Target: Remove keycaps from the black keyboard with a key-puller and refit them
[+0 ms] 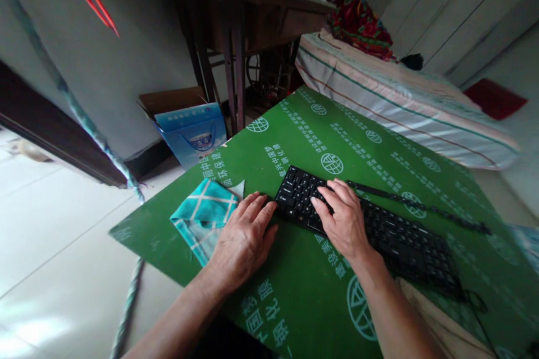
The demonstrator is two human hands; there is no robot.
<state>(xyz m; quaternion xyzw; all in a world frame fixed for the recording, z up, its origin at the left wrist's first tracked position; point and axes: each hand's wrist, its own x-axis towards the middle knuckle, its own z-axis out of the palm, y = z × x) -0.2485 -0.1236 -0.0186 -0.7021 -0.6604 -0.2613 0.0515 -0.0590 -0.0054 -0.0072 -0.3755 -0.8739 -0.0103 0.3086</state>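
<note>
A black keyboard (404, 241) lies at a slant across the green board (290, 269). On its keys rests my right hand (343, 219), fingers stretched and apart, holding nothing. My left hand (246, 230) lies palm down by the keyboard's left end, with its fingertips close to the edge; whether they touch it I cannot tell. Its fingers are extended and grip nothing visible. Just left of that hand is a folded teal checked cloth (208, 207), partly covered by the hand. Behind the keyboard runs a thin black strip (377, 190) with a knotted, chain-like end.
A blue carton (191, 129) stands on the floor beyond the board's left edge. A wooden table (261, 22) rises behind. To the back right is a bed with a striped sheet (404, 101). A cloth-wrapped cord (96, 134) hangs at the left. The keyboard's cable (480, 320) trails toward the lower right.
</note>
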